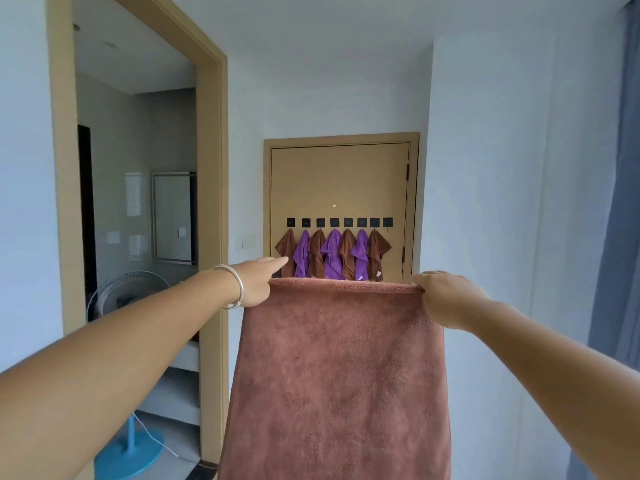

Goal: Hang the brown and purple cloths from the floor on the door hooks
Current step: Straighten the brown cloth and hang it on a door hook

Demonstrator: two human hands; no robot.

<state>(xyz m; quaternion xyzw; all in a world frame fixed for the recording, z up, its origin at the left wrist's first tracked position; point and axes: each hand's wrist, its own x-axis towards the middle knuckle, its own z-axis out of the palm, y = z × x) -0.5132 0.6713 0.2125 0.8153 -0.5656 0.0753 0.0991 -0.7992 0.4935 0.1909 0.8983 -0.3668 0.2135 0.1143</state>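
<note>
Right up close, both arms are stretched out in front, and between them hangs a big brown towel (337, 379), spread wide and flat, dropping straight down out of view at the bottom. The left hand (254, 284) grips the towel's top left corner, fingers curled under the edge with the index finger pointing forward; a silver bangle (236, 287) sits on that wrist. The right hand (441, 292) pinches the top right corner, fingers folded tight over the hem. The top edge runs taut and level from one hand to the other.

Off to the left, through an open doorway (211, 202), there's a standing fan (124, 299) with a blue base (130, 452) on the floor, its white cord trailing beside it.

Now look past the towel, to the far wall: a tan door (341, 181), shut, with a row of eight black hooks (339, 222) across it. Seven of them carry cloths, alternating brown cloths (317, 254) and purple cloths (333, 254), starting and ending with brown. They hang bunched, side by side, touching or nearly so. The last hook (387, 222) on the right is bare. A small brass dot sits on the door above the row. At the right edge of the room, a blue-grey curtain (620, 202) hangs down.
</note>
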